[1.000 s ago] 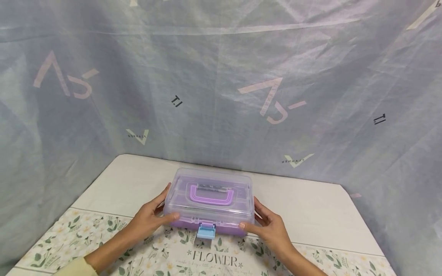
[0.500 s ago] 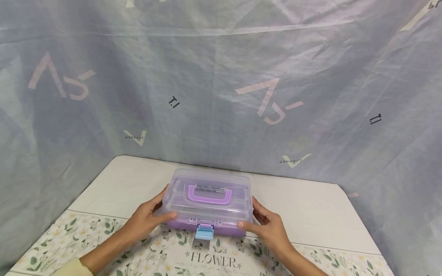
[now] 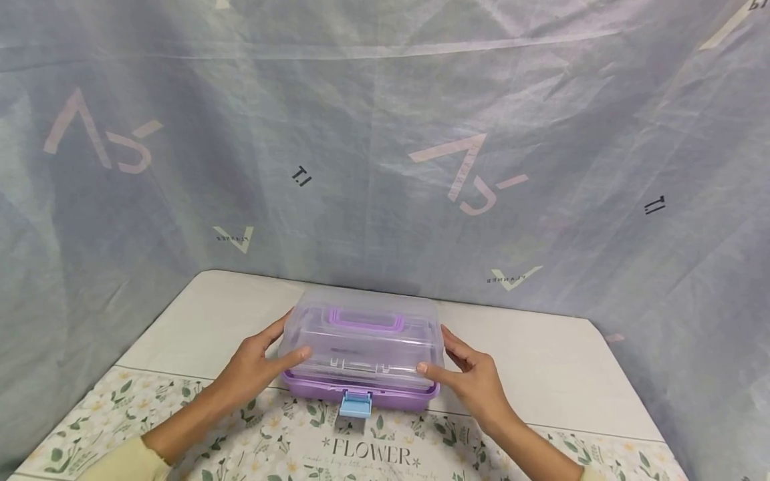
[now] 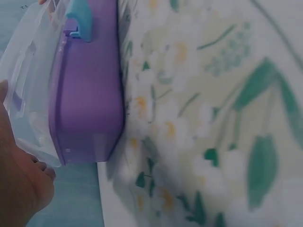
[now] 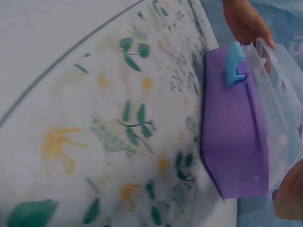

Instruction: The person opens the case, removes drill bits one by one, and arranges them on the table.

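Note:
A purple plastic storage box [image 3: 385,399] sits on the table, its blue latch [image 3: 356,405] hanging unhooked at the front. The clear lid [image 3: 367,351], with a purple carry handle [image 3: 365,322], is tilted up a little, so a gap shows along the front rim. At the lid's left end, my left hand [image 3: 259,361] holds it, thumb on the front and fingers at the side. My right hand [image 3: 472,381] grips the opposite end in the same way. The right wrist view shows the purple base [image 5: 232,132] resting on the table while the lid leans back. What the box contains cannot be made out.
The white table [image 3: 517,361] carries a floral mat [image 3: 150,401] printed with the word FLOWER. A grey-blue cloth curtain [image 3: 361,220] hangs behind the table and along both sides, close to the back edge.
The lid's front edge has risen from the base, with both hands moving up slightly along with it. The base and the blue latch have stayed in place.

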The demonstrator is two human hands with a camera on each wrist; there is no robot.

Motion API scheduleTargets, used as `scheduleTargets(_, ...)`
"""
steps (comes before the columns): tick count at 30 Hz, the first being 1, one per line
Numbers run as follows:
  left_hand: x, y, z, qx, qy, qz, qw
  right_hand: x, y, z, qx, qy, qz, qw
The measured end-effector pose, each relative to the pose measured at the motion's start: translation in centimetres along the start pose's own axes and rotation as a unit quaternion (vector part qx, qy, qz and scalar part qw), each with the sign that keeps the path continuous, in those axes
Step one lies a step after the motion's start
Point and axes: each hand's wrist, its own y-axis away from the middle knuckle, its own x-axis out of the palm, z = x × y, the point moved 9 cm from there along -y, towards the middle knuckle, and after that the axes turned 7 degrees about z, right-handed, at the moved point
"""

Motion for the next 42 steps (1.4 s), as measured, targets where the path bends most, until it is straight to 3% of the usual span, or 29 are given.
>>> scheduleTargets(7, -0.8, -0.9, -0.8, -0.005, 0.012, -0.025, 0.9996, -0.8, -0.3, 1.3, 0.01, -0.011, -0.021, 0.9997)
scheduleTargets(17, -1.3, -1.5, -1.8, 0.015, 0.003, -0.046, 0.9988, -1.0, -0.8, 2.3, 0.011, -0.027, -0.023, 0.9993)
scheduleTargets(28, -1.3, -1.0, -1.9, 0.006, 0.0, -0.045, 0.999, -0.9, -0.3, 2.5, 0.012, -0.022, -0.029, 0.9993)
scheduleTargets(35, -1.1, -0.6, -1.9, 0.005, 0.022, -0.037, 0.9991, -0.9, 0.0, 2.4, 0.019, -0.008, -0.037, 0.9991)
scheduleTargets(42, -0.9, 0.4, -2.2, -0.008, 0.022, -0.028, 0.9993, -0.8, 1.2, 2.5, 0.03, 0.009, -0.041, 0.9987)
